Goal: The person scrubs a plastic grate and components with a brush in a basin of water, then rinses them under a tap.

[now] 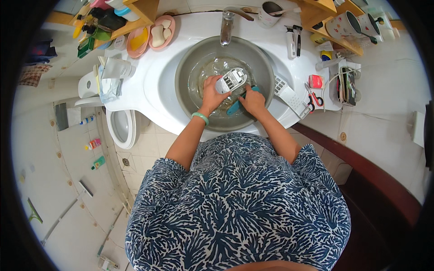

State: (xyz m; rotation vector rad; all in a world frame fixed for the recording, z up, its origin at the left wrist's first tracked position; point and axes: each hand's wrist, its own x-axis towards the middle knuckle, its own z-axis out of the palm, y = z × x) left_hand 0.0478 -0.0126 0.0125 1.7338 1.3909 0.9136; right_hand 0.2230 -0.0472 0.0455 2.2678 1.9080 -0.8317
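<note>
A grey round basin [183,101] with water in it sits in the white washbasin [152,98] under the faucet [226,32]. My left hand [213,93], with a green bangle at the wrist, holds a white plastic slotted part [234,80] above the water. My right hand [253,101] grips a teal-handled tool, perhaps a brush [234,108]; its working end is hidden in or near the water. A long white perforated plastic part [291,96] leans across the washbasin's right side, beside the grey basin.
Scissors [314,98] and a small red box [316,81] lie on the counter at right. A white trimmer [291,44] and a razor [298,40] lie farther back. Pink soap dishes [162,32] and a cup [269,15] stand along the back. Wooden shelves [142,13] flank the counter.
</note>
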